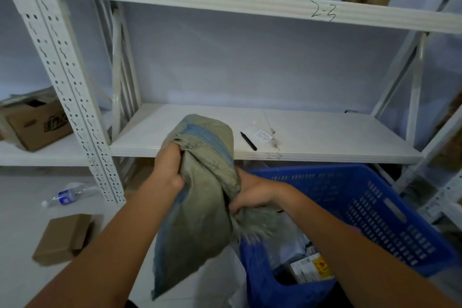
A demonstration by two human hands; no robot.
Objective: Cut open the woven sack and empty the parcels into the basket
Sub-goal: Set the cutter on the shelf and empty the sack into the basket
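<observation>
I hold a grey-green woven sack (200, 210) with a blue stripe in front of the shelf. It hangs limp and crumpled, one end raised. My left hand (168, 167) grips its upper left edge. My right hand (251, 194) clutches the bunched fabric on the right, where a frayed edge hangs over the blue plastic basket (375, 210). Several parcels (308, 266), white bags and a small labelled box, lie inside the basket at the lower right.
A white metal shelf (312, 137) behind the sack carries a black pen-like tool (248, 141) and a paper slip (262, 136). On the floor at left lie a plastic bottle (67, 195) and a small cardboard box (63, 239). A larger box (37, 125) sits on the left shelf.
</observation>
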